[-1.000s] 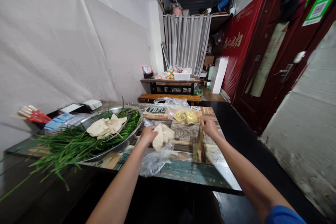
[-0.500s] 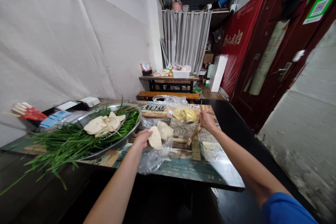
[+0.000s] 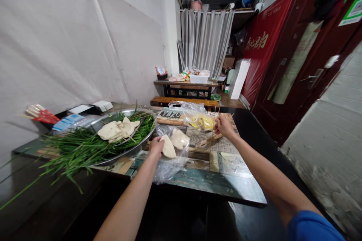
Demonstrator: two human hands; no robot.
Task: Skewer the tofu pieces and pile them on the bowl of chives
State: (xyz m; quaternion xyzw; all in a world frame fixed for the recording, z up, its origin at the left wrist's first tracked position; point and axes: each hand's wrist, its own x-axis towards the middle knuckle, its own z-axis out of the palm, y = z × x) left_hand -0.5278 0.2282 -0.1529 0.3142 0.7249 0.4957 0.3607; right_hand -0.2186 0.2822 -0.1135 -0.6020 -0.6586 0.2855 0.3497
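Tofu skin piece sat pinched in the left hand over a clear plastic bag on the worktop. Right hand had fingers closed around a thin bamboo skewer, beside loose skewers.
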